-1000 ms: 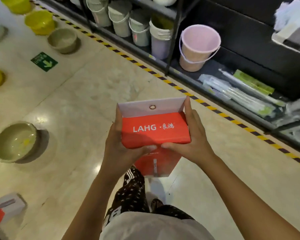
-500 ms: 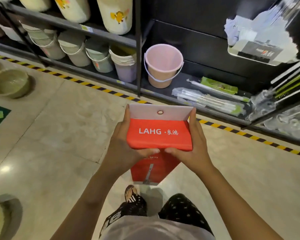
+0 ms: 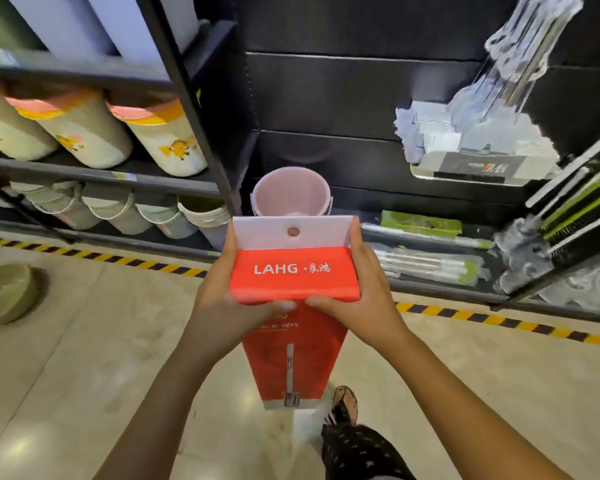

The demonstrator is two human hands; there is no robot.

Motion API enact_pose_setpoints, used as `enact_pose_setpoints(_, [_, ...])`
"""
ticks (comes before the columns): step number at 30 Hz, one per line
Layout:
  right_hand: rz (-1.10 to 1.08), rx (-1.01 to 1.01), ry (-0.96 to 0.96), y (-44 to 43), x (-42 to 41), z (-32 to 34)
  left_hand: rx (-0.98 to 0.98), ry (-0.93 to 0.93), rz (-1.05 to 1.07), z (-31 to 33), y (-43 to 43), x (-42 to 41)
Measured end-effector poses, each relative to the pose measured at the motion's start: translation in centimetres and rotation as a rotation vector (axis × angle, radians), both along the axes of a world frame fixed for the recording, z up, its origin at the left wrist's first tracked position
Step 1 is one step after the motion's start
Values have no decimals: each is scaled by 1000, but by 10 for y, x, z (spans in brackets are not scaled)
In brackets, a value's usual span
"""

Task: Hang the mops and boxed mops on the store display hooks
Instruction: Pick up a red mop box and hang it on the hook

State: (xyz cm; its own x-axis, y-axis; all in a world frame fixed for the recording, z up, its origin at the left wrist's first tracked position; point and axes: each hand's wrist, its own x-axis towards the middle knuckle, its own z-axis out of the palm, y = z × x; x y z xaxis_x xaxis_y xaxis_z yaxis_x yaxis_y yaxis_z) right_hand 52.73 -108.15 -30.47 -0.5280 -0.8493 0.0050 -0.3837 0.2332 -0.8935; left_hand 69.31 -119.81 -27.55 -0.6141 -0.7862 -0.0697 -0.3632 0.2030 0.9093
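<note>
I hold a red boxed mop (image 3: 293, 275) upright in front of me, its white top flap with a round hang hole facing up. My left hand (image 3: 227, 303) grips its left side and my right hand (image 3: 362, 299) grips its right side, thumbs meeting on the front. A wrapped mop (image 3: 478, 133) hangs on the black display wall (image 3: 326, 91) at upper right. More wrapped mops (image 3: 430, 261) lie on the bottom shelf. No hook is visible.
A pink bucket (image 3: 290, 192) stands on the low shelf just behind the box. Shelves of buckets (image 3: 160, 213) and lidded bins (image 3: 163, 140) fill the left. Green-handled mops (image 3: 582, 202) lean at far right. A green basin (image 3: 4, 292) sits on the floor at left.
My view has swung up and right from the floor to the black display wall. I have stepped closer to the shelf, with the box still in both hands.
</note>
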Motion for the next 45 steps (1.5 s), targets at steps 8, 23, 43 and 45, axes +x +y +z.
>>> enact_pose_setpoints(8, [-17,-136,153,-77,-127,79,-131,83,30,69,-73,-119])
enact_pose_setpoints(23, [-56,-481,260,-224,-221,245,-395,384,-138,225,-229,-215])
enact_pose_setpoints(43, [69,-769,482,-369,-240,525,-566,856,-174,489,-388,-248])
enact_pose_setpoints(45, [98,-801,481,-381,-250,543,-613,841,-146,508,-396,-253])
